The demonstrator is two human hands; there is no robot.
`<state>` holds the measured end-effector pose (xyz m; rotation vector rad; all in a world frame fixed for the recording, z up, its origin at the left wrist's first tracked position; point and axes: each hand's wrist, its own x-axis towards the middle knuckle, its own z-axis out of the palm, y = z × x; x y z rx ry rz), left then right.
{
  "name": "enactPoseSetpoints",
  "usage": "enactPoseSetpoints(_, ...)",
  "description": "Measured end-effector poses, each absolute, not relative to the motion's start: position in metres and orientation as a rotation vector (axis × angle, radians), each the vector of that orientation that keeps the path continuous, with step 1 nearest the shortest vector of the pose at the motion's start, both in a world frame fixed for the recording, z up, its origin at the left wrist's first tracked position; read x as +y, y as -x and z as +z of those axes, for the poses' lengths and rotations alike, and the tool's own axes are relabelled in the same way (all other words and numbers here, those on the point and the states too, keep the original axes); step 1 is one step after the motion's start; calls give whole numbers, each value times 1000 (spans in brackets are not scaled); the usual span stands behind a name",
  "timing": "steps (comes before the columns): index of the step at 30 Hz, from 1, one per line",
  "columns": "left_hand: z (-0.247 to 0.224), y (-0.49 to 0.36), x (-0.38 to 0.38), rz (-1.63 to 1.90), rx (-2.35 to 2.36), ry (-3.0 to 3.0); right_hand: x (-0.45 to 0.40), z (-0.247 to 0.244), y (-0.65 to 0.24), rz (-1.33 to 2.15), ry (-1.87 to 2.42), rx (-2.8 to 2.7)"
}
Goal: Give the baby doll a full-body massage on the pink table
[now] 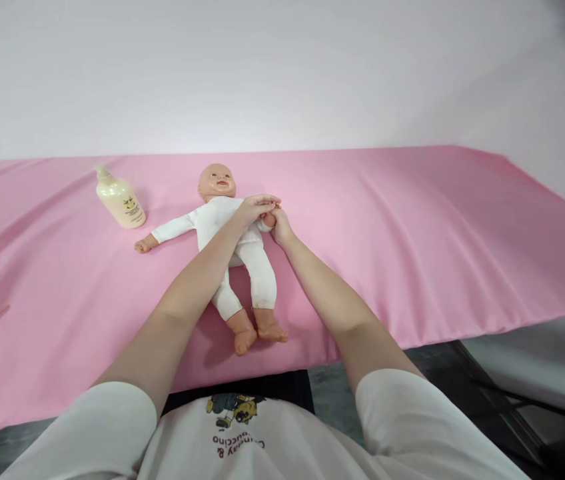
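Reaches across the doll (pixel 214 215), face-up on the cloth (pixel 387 233) with head far and feet near, laying the left hand (pixel 254 208), nearly straight-fingered, over its hand (pixel 269 219). Holds that hand from the outer side in the partly hidden, loosely closed right hand (pixel 281 229).

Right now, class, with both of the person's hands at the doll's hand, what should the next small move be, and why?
Probably a light stroke with the left hand: its fingers lie over the doll's hand, while the right hand seems to support it.
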<state>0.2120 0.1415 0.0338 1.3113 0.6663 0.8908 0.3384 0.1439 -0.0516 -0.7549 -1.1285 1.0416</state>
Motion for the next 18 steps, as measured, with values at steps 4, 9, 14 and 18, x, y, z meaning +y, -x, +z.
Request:
enactPoseSetpoints(4,40,-213,135,900,665,-1267,143,-50,-339,1077,755,-1070)
enactPoseSetpoints(9,41,-214,134,946,702,-1242,141,-50,-340,1126,780,-1089)
enactPoseSetpoints(14,30,-215,144,996,717,-1318,140,-53,-341,1179,817,-1100)
enactPoseSetpoints(18,20,-217,152,961,681,-1411,141,-52,-339,1140,837,-1082)
